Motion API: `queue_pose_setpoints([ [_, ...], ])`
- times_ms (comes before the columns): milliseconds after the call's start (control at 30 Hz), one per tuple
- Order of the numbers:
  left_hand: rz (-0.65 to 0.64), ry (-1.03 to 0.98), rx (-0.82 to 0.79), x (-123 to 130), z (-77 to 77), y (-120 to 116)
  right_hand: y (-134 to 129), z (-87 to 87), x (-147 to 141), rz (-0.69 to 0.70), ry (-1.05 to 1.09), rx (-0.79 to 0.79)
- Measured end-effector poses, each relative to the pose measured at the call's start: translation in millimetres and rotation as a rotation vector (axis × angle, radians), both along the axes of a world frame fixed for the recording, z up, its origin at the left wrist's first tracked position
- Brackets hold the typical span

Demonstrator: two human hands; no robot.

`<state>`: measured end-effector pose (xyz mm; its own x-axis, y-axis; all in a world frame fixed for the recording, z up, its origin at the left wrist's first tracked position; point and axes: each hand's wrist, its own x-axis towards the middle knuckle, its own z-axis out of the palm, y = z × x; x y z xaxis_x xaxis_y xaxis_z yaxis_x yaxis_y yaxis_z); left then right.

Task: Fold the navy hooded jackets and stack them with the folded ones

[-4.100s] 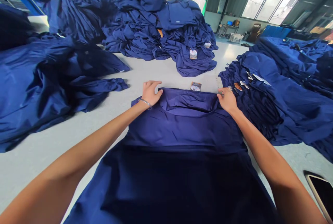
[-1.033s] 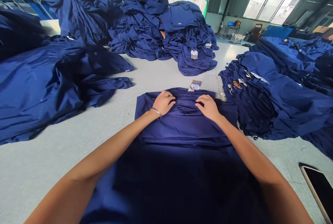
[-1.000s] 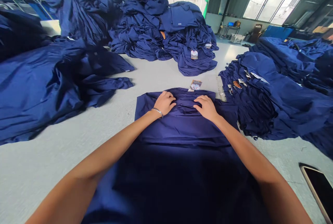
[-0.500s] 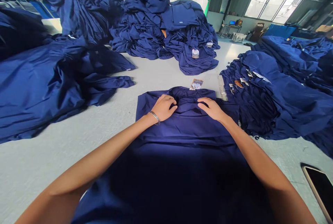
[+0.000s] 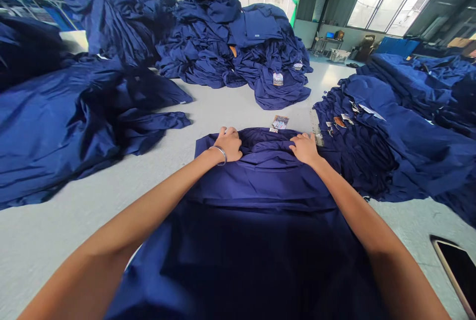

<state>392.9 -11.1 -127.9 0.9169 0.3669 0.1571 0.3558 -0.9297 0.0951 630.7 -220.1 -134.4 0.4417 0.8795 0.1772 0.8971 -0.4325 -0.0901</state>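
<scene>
A dark blue garment [image 5: 260,184] lies in front of me, its far edge bunched into folds. My left hand [image 5: 229,144] grips the cloth near the far left edge, fingers curled over it, a silver bracelet on the wrist. At the far right edge my right hand [image 5: 305,148] is closed on the same garment, its fingertips over the fabric. Between the hands the waist opening shows loose gathers. A small printed card [image 5: 280,122] lies just beyond the garment, beside a white label [image 5: 273,130] at its edge.
Large heaps of blue clothing [image 5: 208,37] rise at the back. More blue cloth [image 5: 48,122] spreads at left, and a pile with tags [image 5: 360,146] stands close by my right hand. A phone [image 5: 455,265] lies at the lower right on the pale surface [image 5: 159,171].
Both hands have moved slightly away from me and a little outward, onto the garment's far edge, and closed on the cloth. The folds between them have shifted and opened.
</scene>
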Motion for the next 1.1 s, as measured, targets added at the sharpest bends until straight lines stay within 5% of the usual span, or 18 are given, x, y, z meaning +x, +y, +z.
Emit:
queue_pose_setpoints([
  [233,0.117,-0.251,-0.276,10.4,-2.6,29.6,-2.5,-7.5,38.9,-0.172,0.473,0.375],
  [333,0.219,-0.275,-0.329,20.5,-9.2,36.5,1.0,-10.9,41.3,-0.208,0.455,0.377],
  [467,0.324,-0.280,-0.186,26.1,-16.3,24.8,1.3,-11.3,27.6,-0.244,0.230,0.319],
  [600,0.134,-0.445,-0.075,18.1,-10.4,-13.4,-3.6,-4.8,4.8,-0.126,0.106,0.390],
  [767,-0.197,-0.419,0.057,-6.1,-10.1,-68.7,-5.0,-4.2,-26.1,0.293,0.173,0.288],
  [967,-0.401,-0.281,0.243,-15.1,-25.8,-86.3,10.1,-8.7,-33.6,0.229,0.258,0.207],
  [1100,-0.419,-0.212,0.259,-4.3,-25.4,-89.3,22.1,-12.1,-27.6,0.212,0.244,0.096],
])
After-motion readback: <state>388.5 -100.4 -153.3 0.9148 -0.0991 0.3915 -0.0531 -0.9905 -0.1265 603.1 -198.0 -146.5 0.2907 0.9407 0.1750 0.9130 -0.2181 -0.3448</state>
